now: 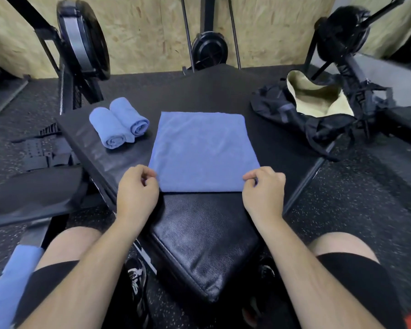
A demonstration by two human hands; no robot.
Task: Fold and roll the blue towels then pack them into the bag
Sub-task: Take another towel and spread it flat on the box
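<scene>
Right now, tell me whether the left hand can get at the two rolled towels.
Probably yes: bare bench lies between the left hand and the rolled towels, though it pinches a corner of the flat towel.

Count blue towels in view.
4. Two rolled towels, bench left; flat towel mid-bench, corners pinched by left hand and right hand; blue heap lower left, may hide more.

- Left hand (137,188) and right hand (263,188) bare, forearms uncovered up to the elbow.
- Black shorts (50,279) ending just above the knees.
- Black trainer (136,277) with white markings on its upper.
</scene>
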